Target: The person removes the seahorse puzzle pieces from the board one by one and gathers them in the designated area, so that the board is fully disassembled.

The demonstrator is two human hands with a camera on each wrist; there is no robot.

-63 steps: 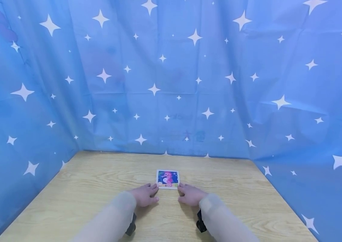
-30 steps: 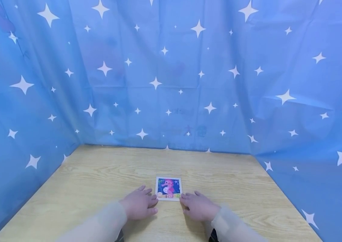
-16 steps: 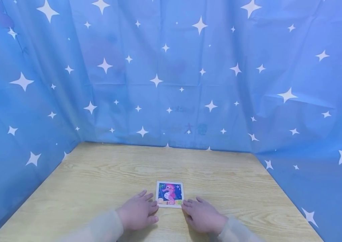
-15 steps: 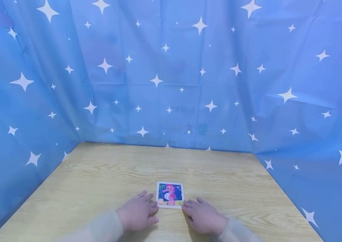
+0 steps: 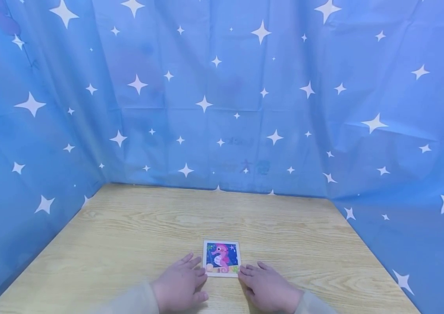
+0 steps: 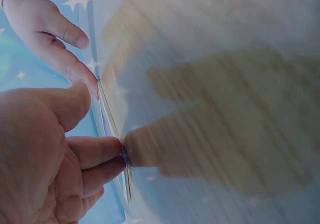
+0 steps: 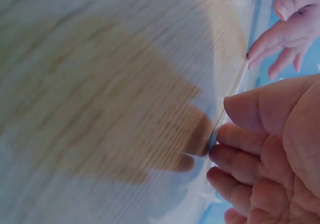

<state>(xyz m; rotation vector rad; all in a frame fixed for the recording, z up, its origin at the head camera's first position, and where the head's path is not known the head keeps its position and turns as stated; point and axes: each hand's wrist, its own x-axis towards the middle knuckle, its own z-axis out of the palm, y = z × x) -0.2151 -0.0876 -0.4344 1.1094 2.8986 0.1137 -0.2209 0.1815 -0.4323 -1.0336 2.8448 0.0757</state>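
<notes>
A thin square seahorse picture board (image 5: 222,258) with a white border lies flat on the wooden table (image 5: 159,218). At its lower left corner the fingertips of my left hand (image 5: 180,283) touch the edge, thumb apart and fingers extended. The right hand (image 5: 266,285) mirrors it at the lower right corner, fingertips against the border. In the left wrist view, fingers (image 6: 95,151) meet the board's thin edge (image 6: 106,106). The right wrist view shows fingers (image 7: 240,164) at the edge from the other side. Neither hand curls round the board.
Blue curtains (image 5: 229,87) with white stars enclose the table at the back and both sides. The tabletop is glossy and mirrors the hands in the wrist views. Wood surface extends beyond the board and to both sides of the hands.
The board has slid across the table toward me, with both hands moving back along with it at its lower corners. The head view has tilted slightly.
</notes>
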